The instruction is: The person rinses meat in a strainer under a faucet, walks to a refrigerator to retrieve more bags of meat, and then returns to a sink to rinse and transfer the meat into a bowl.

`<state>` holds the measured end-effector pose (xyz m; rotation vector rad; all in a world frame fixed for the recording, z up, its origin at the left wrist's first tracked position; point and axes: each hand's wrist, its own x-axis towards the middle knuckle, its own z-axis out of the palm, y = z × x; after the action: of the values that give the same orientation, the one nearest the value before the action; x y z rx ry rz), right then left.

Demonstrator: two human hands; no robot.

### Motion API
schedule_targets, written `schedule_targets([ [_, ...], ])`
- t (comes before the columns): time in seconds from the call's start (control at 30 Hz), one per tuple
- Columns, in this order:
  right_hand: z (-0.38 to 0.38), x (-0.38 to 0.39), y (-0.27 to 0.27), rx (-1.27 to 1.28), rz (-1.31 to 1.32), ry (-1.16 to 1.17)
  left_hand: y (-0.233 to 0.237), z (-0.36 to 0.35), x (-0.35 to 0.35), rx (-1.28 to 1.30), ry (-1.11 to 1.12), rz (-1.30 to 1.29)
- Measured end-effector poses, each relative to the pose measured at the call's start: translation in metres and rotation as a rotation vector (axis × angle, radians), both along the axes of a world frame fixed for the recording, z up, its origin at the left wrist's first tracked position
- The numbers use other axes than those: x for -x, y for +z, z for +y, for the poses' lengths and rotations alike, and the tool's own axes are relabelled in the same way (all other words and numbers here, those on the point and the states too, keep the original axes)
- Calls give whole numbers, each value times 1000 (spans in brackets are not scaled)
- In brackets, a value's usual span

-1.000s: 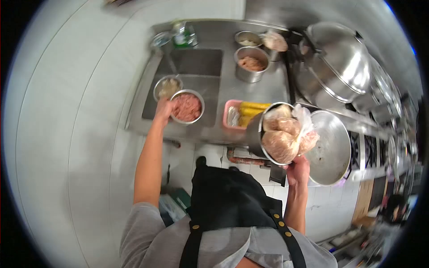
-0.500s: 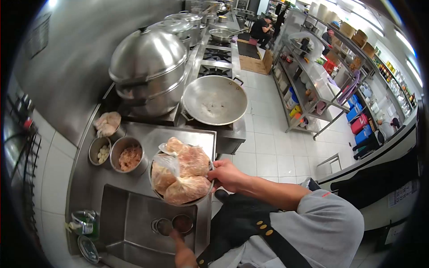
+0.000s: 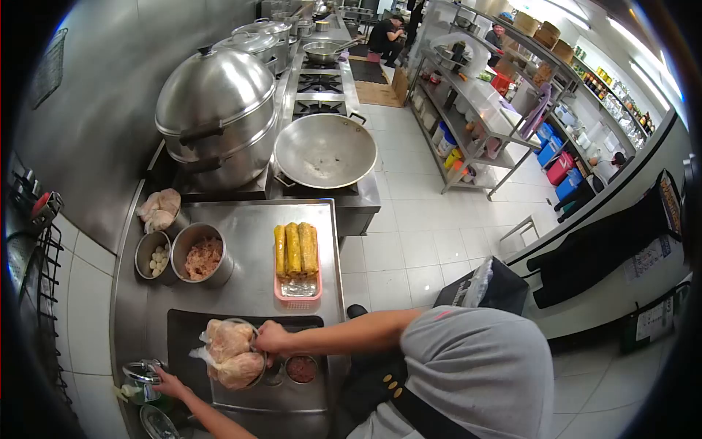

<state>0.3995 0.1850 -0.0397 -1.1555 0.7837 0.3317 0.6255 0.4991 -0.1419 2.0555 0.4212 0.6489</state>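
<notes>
My right hand (image 3: 272,339) grips the rim of a metal bowl (image 3: 257,331) and holds it over the sink (image 3: 191,338). Pale raw meat in clear plastic bags (image 3: 232,353) fills the bowl. My left hand (image 3: 171,385) reaches to the sink's left side. Its fingers are apart at the metal rim of a clear container (image 3: 140,373); whether they grip it is hard to see. In the sink, beside the bowl, stands a small metal cup (image 3: 300,369) with dark red contents. Another small cup (image 3: 273,377) is partly hidden.
Yellow rolls (image 3: 298,247) lie in a pink basket (image 3: 298,296) on the steel counter. Pots of minced meat (image 3: 202,257) and white balls (image 3: 158,260) stand left of it. Behind are a wok (image 3: 325,151) and a large steamer (image 3: 217,117). A person (image 3: 385,40) sits farther back.
The bowl of bagged meat has moved from above the counter down over the sink, uncovering the pink basket. My left hand has left the small cups and moved left to the clear container.
</notes>
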Motion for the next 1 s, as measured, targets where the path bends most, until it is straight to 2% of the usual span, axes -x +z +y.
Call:
schedule_targets([
  [0.1, 39, -37, -42, 137, 64, 32, -8, 0, -38, 97, -9, -73],
  [0.17, 63, -59, -83, 134, 89, 83, 15, -1, -23, 333, 19, 255],
  [0.23, 82, -80, -122, 355, 113, 196, 11, 5, -24, 387, -12, 278],
  [0.3, 85, -99, -151, 290, 160, 255, -5, 2, -28, 383, 5, 175],
  [0.33, 89, -108, -177, 239, 202, 271, 2, -13, -23, 404, 2, 159],
  [0.37, 93, -117, -203, 186, 243, 288, -12, -9, -37, 377, 7, 168],
  [0.4, 99, -119, -241, 565, 15, 476, -33, -2, -43, 468, -2, 143],
  [0.43, 120, -120, -273, 920, -274, 675, -28, 13, -36, 540, 25, 93],
  [0.47, 134, -124, -306, 919, -229, 696, -30, 15, -37, 578, 66, 216],
  [0.5, 193, -154, -364, 1735, 340, 842, -23, -8, -38, 741, 0, 256],
  [0.53, 135, -136, -337, 840, -108, 836, -14, -17, -25, 892, -23, 269],
  [0.57, 127, -136, -320, 702, -92, 924, -10, -29, -18, 826, 12, 245],
  [0.6, 133, -139, -316, 930, -195, 1224, -15, -22, -20, 759, 48, 226],
  [0.63, 132, -136, -335, 1033, -381, 1256, -60, 26, -34, 1027, -141, 281],
  [0.67, 128, -134, -305, 1010, -372, 1342, -77, 48, -34, 995, -162, 213],
  [0.7, 154, -120, -329, 638, -216, 996, -39, 30, -13, 961, -25, 56],
  [0.77, 153, -122, -278, 171, 304, 380, -42, 21, -15, 930, 158, 155],
  [0.83, 171, -106, -356, 404, 120, 328, -30, -17, 18, 824, 134, 345],
  [0.87, 180, -99, -397, 532, 38, 305, -33, -25, 31, 874, -23, 488],
  [0.9, 166, -101, -357, 510, 30, 331, -36, -30, 42, 919, -182, 632],
  [0.93, 153, -104, -316, 488, 23, 357, -33, -35, 46, 912, -169, 630],
  [0.97, 138, -107, -266, 465, 15, 383, -32, -47, 49, 836, -245, 758],
  [1.0, 144, -110, -251, 490, -59, 289, -33, -52, 49, 757, -324, 885],
])
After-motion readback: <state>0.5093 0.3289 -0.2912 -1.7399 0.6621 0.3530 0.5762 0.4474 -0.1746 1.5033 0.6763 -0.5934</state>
